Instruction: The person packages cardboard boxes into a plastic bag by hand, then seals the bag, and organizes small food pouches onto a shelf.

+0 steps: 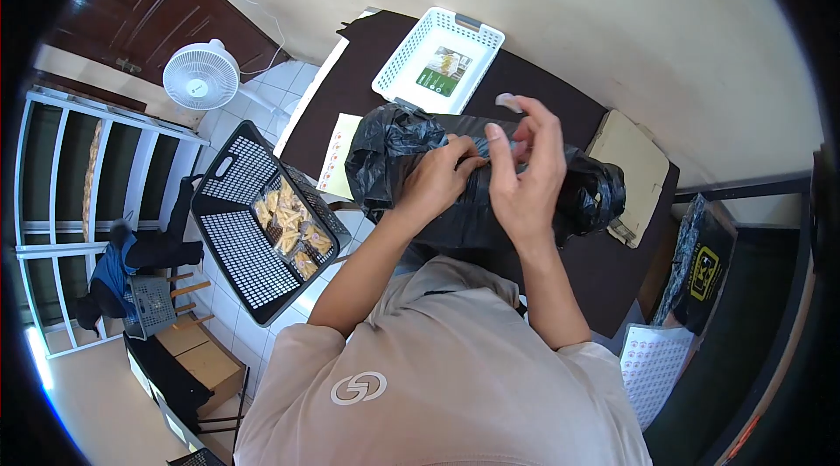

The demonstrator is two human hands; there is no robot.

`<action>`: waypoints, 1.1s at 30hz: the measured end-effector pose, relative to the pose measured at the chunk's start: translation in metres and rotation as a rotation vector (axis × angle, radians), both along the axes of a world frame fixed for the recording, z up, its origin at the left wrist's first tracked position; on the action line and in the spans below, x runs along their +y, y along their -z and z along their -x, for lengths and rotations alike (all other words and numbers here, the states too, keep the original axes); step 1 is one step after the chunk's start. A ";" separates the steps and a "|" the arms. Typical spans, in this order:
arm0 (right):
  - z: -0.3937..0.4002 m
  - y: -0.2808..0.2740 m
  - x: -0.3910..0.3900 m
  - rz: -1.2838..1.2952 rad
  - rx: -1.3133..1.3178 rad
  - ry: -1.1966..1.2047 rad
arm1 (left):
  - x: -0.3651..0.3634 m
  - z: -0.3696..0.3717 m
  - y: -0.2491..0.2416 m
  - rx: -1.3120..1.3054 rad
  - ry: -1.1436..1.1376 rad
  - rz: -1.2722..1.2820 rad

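A long bundle in black plastic (389,147) lies across the dark-topped table (577,278) in front of my body. My left hand (437,179) is closed on the plastic near the middle of the bundle, its thumb and fingertips pressed together. Above the bundle, just to the right, my right hand (532,170) has its thumb and index finger apart. Something small and whitish shows at the index fingertip; I cannot make out whether it is a separate piece. The bundle's right end is crumpled and shiny.
Behind the bundle stands a white basket (477,72) with a green-and-white label. A printed sheet (339,155) and flattened cardboard (634,164) lie on the table. At left are a black crate (254,243) with packed snacks, a white fan (201,77) and another person (162,252).
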State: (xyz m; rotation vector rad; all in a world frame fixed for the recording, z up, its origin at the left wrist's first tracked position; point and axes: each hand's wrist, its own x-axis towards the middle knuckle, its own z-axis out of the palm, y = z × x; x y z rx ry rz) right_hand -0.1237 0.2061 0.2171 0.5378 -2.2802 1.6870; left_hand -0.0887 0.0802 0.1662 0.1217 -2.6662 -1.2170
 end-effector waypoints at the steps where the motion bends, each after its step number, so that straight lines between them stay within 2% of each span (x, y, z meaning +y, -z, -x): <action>1: 0.001 0.010 -0.005 0.066 -0.014 -0.032 | 0.000 0.000 0.000 0.011 -0.006 -0.004; 2: 0.005 0.025 -0.010 0.152 -0.061 -0.076 | 0.000 0.001 0.002 0.012 -0.005 -0.006; 4: 0.012 0.042 -0.010 0.020 -0.092 -0.048 | -0.002 0.000 0.007 0.012 0.009 -0.039; 6: 0.024 0.078 -0.007 0.162 -0.206 -0.051 | -0.002 -0.002 0.009 -0.023 -0.025 -0.029; 7: 0.026 0.076 -0.004 0.266 -0.353 -0.071 | -0.001 -0.002 0.009 -0.062 -0.054 -0.022; 11: 0.034 0.076 0.006 0.248 -0.330 -0.088 | 0.002 0.002 0.011 -0.172 -0.078 -0.051; 18: 0.041 0.082 0.009 0.221 -0.322 -0.172 | -0.005 0.003 0.007 -0.196 -0.070 -0.090; 20: 0.042 0.083 0.011 0.240 -0.333 -0.186 | -0.005 0.002 0.007 -0.090 -0.048 -0.026; 23: 0.042 0.083 0.013 0.233 -0.348 -0.189 | -0.003 -0.001 0.015 -0.117 -0.108 -0.063; 25: 0.043 0.083 0.017 0.087 -0.321 -0.187 | -0.003 -0.003 0.015 -0.110 -0.100 -0.075; 30: 0.050 0.093 0.025 0.035 -0.264 -0.290 | -0.005 -0.003 0.034 -0.069 -0.105 -0.011; 32: 0.050 0.094 0.026 0.038 -0.262 -0.340 | -0.006 -0.005 0.029 0.120 -0.009 0.029; 33: 0.050 0.091 0.026 0.028 -0.270 -0.318 | -0.007 -0.006 0.025 0.119 -0.007 0.029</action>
